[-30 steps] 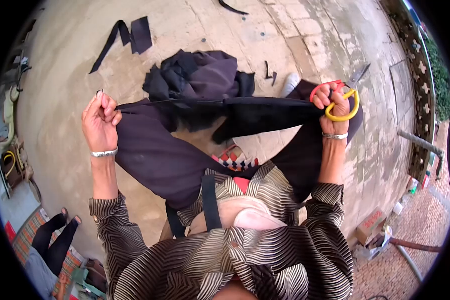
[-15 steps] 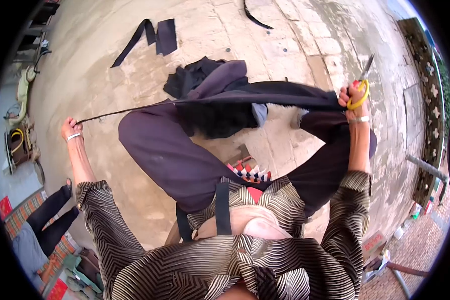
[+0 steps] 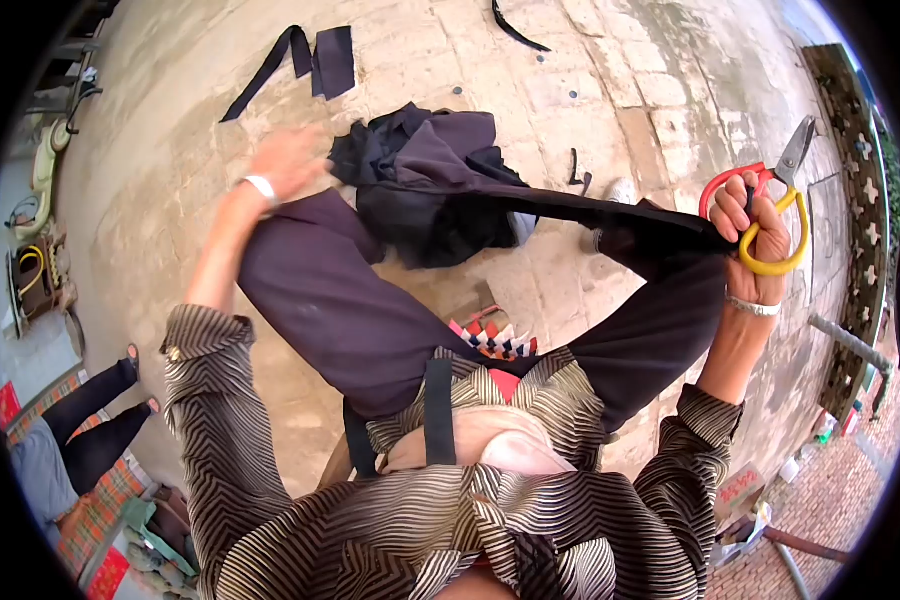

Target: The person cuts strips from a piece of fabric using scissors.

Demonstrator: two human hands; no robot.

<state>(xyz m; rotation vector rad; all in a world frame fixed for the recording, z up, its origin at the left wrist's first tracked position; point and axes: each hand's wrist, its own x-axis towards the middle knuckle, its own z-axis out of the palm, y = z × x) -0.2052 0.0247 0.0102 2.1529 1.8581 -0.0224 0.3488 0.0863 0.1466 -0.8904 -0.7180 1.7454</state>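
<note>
My right hand (image 3: pixel 760 235) is closed round scissors (image 3: pixel 795 155) with one red and one yellow handle, their blades apart and pointing up and away. The same hand grips the end of a dark cloth (image 3: pixel 620 212), which stretches left across my lap. That cloth runs to a heap of dark fabric (image 3: pixel 440 150) on the ground beyond my knees. My left hand (image 3: pixel 285 165) is smeared by motion just left of the heap, above my left knee. Whether its fingers hold anything does not show.
Dark fabric strips (image 3: pixel 334 62) lie on the paved ground (image 3: pixel 180 180) ahead, with a thin curved strip (image 3: pixel 518 32) farther right. Small dark scraps (image 3: pixel 575 168) lie beyond the stretched cloth. A person (image 3: pixel 90 430) in dark trousers is at the left.
My left hand has swung from the far left toward the heap; the thin taut edge it pinched no longer stretches out there. My right hand has shifted right and lower with the scissors, whose blades have spread.
</note>
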